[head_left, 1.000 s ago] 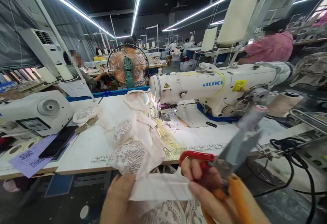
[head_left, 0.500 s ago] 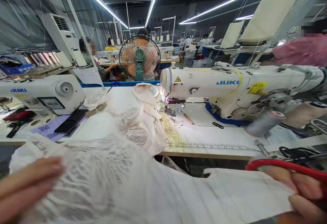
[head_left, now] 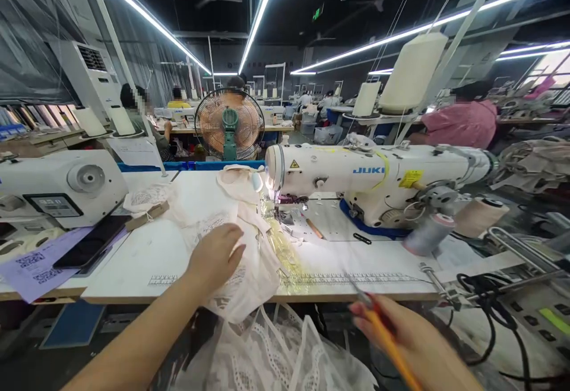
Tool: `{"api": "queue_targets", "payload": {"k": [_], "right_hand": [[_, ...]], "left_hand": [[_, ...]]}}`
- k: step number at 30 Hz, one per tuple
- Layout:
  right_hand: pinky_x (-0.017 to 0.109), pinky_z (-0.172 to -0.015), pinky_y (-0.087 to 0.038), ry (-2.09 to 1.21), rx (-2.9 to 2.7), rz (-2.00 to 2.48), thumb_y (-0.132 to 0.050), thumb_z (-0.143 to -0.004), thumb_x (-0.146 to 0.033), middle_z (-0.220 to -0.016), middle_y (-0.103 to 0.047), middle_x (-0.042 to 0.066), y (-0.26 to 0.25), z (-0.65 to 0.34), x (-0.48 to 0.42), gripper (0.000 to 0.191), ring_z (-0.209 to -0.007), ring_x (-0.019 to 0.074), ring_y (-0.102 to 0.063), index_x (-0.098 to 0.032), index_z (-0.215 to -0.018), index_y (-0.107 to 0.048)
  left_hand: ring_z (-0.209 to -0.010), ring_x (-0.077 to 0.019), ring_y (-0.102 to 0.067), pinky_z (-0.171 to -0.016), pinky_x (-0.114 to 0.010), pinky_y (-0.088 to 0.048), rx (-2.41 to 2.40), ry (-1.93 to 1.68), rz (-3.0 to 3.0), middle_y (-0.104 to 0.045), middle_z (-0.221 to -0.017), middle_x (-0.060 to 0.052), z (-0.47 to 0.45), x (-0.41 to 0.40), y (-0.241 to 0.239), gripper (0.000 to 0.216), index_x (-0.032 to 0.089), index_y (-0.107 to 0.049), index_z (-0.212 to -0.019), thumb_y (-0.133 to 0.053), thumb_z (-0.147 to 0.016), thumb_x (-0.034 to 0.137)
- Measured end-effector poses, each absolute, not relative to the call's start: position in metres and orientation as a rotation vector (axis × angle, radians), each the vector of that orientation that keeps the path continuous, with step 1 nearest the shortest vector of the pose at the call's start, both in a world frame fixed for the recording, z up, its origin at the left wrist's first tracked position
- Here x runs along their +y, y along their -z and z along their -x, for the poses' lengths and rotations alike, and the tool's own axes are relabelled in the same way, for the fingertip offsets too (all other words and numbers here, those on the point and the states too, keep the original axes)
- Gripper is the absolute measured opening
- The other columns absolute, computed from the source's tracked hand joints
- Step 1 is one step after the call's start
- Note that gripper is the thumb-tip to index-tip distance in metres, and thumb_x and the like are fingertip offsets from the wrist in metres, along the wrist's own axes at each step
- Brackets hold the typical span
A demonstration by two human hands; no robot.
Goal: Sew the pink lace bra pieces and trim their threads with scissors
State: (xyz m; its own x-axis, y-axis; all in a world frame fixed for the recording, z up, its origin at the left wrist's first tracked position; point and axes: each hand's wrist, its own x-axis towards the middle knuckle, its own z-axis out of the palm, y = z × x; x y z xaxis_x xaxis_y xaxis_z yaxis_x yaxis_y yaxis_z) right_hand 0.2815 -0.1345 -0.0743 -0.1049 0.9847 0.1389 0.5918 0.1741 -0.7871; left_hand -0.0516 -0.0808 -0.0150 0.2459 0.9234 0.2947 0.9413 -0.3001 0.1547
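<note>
My left hand (head_left: pixel 216 257) reaches over the pale lace garment pieces (head_left: pixel 256 272) on the sewing table. Its thumb is apart from the fingers, and the fingertips lie over the cloth. My right hand (head_left: pixel 392 325), in front of the table edge, is closed around scissors (head_left: pixel 380 319) with a red and orange handle. Their metal tip points toward the table, blurred by motion. Below the edge, at my lap, lies a white lace garment (head_left: pixel 276 355) with straps. Some pieces run up to the needle area of the JUKI sewing machine (head_left: pixel 329 168).
A phone (head_left: pixel 93 242) lies on purple paper at the left, by a second machine (head_left: pixel 66 186). A tool with an orange handle (head_left: pixel 314 229) and a grey thread cone (head_left: pixel 430 233) are on the right. A fan (head_left: pixel 229 120) stands behind the table. Co-workers sit beyond.
The white cloth stretched between my hands has dropped to my lap. My left hand has moved forward onto the table pieces; my right hand moved inward with the scissors. The view has shifted.
</note>
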Motion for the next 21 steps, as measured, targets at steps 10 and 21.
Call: {"api": "queue_targets", "payload": {"k": [10,21], "right_hand": [[0.041,-0.081,-0.048,-0.425,-2.135,1.693,-0.058,-0.089,-0.029,-0.104,-0.061,0.006,0.058,-0.098,0.013,0.018,-0.093,0.0214,-0.059,-0.014,-0.1,-0.059],[0.019,-0.062,-0.046,-0.641,-2.168,1.418,-0.059,-0.081,-0.016,-0.074,-0.057,-0.005,0.051,-0.127,-0.034,0.014,-0.07,0.0115,-0.055,-0.02,-0.074,-0.047]], "left_hand": [[-0.103,-0.0271,-0.057,-0.083,-0.036,-0.044,-2.268,0.443,2.035,-0.058,-0.112,-0.014,0.061,-0.021,0.057,0.037,0.014,-0.052,-0.118,-0.05,-0.084,0.029],[-0.12,-0.0155,-0.048,-0.101,-0.024,-0.036,-2.359,0.703,2.03,-0.054,-0.13,-0.012,0.144,-0.084,0.022,0.04,0.008,-0.044,-0.127,-0.026,-0.093,0.019]]}}
